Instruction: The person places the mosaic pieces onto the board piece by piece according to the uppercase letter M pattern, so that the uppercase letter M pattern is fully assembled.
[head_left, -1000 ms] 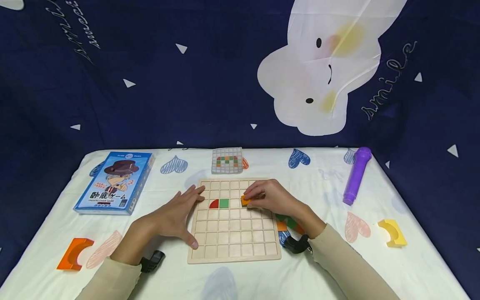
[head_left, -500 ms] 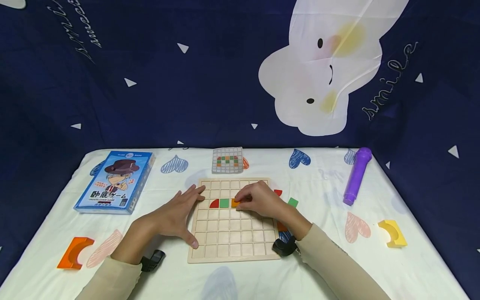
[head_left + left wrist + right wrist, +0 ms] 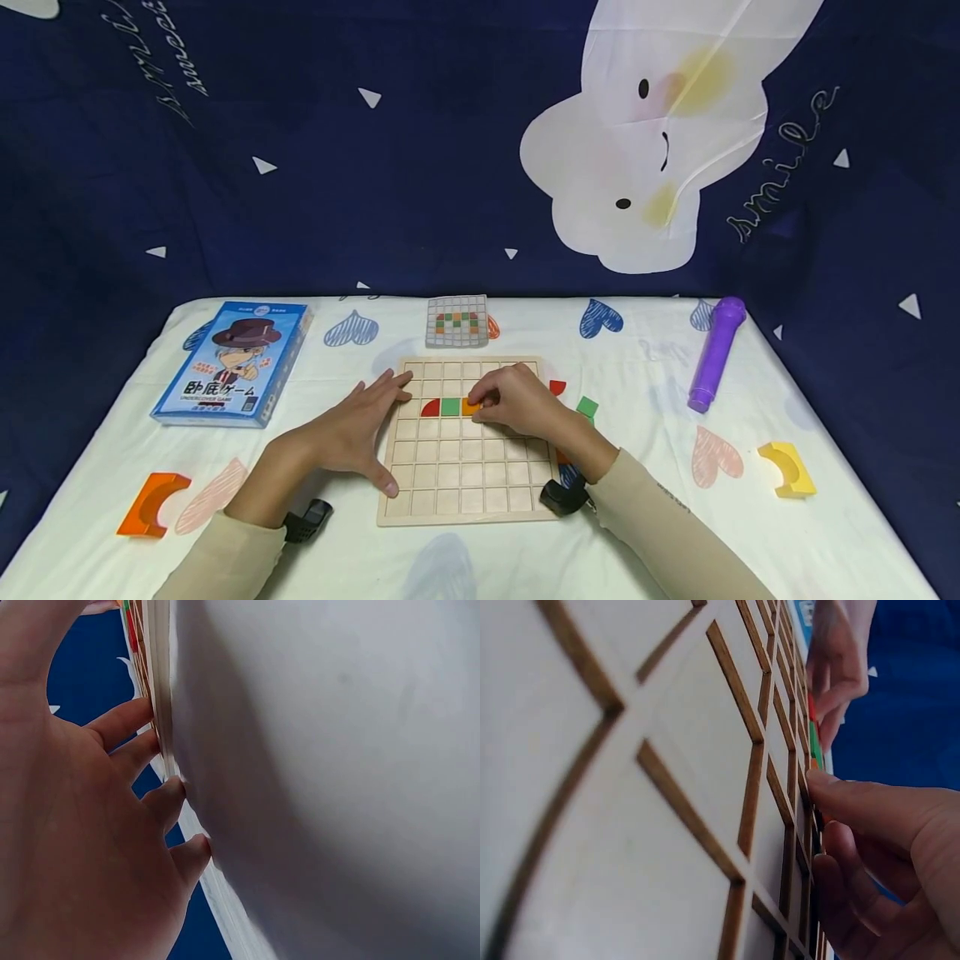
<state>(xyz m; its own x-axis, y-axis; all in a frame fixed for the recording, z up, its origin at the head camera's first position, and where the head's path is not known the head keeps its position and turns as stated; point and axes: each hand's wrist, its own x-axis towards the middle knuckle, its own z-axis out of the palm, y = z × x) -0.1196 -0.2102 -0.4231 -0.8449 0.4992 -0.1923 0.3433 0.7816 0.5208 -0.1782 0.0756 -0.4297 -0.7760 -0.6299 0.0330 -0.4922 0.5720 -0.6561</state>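
A wooden grid board (image 3: 450, 475) lies on the table. In one of its rows sit a red quarter-round tile (image 3: 431, 408) and a green square tile (image 3: 450, 407), side by side. Directly right of the green one, my right hand (image 3: 521, 402) pinches an orange tile (image 3: 468, 407) at its cell; the fingers cover part of it. My left hand (image 3: 348, 437) spreads along the board's left side, thumb and fingertips on its edge. The left wrist view shows those fingertips (image 3: 135, 720) against the board's side.
A card with a coloured grid pattern (image 3: 457, 322) lies behind the board. Loose red (image 3: 557, 387) and green (image 3: 587, 407) tiles lie to its right, partly behind the right arm. Around them are a blue game box (image 3: 232, 362), purple microphone (image 3: 716, 354), orange arch block (image 3: 152, 504) and yellow arch block (image 3: 787, 469).
My right hand has moved left across the board, bringing the orange tile to the cell beside the green tile. Loose tiles right of the board have come into view. The left hand stays put.
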